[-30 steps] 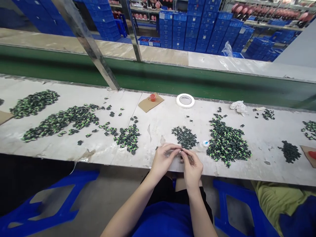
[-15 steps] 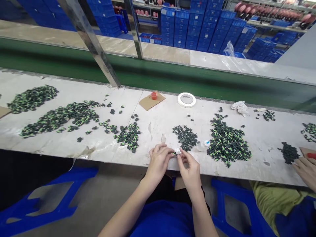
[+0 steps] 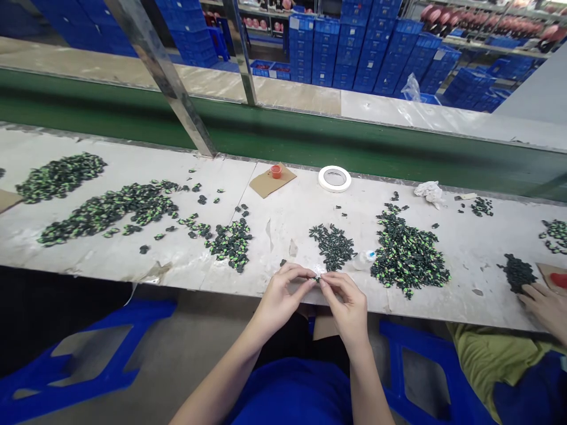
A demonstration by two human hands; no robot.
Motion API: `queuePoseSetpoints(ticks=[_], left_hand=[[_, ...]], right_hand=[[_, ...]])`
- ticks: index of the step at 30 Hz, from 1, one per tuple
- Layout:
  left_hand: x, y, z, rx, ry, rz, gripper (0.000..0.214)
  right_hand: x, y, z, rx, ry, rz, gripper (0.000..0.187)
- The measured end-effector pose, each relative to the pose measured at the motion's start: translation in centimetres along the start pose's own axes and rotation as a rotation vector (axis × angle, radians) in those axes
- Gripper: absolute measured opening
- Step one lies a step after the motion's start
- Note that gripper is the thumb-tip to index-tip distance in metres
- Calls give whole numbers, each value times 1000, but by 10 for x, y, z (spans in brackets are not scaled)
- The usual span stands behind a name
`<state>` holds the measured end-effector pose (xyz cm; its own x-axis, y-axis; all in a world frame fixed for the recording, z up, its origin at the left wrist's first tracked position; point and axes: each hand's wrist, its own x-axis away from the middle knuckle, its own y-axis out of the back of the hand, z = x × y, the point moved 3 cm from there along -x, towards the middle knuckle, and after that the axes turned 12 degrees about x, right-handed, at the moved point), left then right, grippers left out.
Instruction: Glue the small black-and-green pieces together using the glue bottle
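My left hand (image 3: 283,295) and my right hand (image 3: 348,304) meet at the near edge of the white worktable (image 3: 133,260). Their fingertips pinch a small dark green part (image 3: 317,278) between them, both hands closed on it. Just beyond the hands lies a small pile of dark parts (image 3: 333,244). A small white glue bottle (image 3: 365,259) lies to the right of that pile. A bigger heap of green-and-black parts (image 3: 407,254) spreads further right. Another cluster (image 3: 231,242) sits to the left of my hands.
Long spreads of green-black parts (image 3: 106,212) cover the table's left. At the back are a cardboard piece with an orange cap (image 3: 275,172), a white tape roll (image 3: 335,178) and crumpled paper (image 3: 427,191). A co-worker's hand (image 3: 543,307) rests at right. Blue stools stand below; a green conveyor runs behind.
My hands stayed together at the table edge, shifting slightly while working the small part. The co-worker's hand came into view at the right and moved up toward a dark pile.
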<state>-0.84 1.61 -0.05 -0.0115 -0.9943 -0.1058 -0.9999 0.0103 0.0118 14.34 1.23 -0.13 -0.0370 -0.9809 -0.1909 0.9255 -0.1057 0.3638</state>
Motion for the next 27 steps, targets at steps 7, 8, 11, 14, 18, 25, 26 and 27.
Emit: queuePoseSetpoints(ticks=[7,8,11,14,18,25,26,27], left_hand=[[5,-3,-11,47,27,-33,10],[5,-3,-13,48,24,-19,10],[3,-2,-19,42,19,52,11],[3,-1,-24,-6,7,85,12],[8,-3,-26,-92,-10,-1,10],[14,-19,-13,-52,15,-55,16],[13,-21,-10,-35,24,-34,22],[11,-22,-9,-26,25,-5,27]], right_hand=[[1,3,5,-78,22,-6,10],[1,4,5,-104,-1,8,14],[1,6,5,-154,-36,75,28],[0,6,6,-156,-15,92,29],[1,5,6,-128,3,40,25],[4,11,-3,-37,76,53,26],[4,15,-5,-21,74,44,27],[5,20,-8,0,75,29,28]])
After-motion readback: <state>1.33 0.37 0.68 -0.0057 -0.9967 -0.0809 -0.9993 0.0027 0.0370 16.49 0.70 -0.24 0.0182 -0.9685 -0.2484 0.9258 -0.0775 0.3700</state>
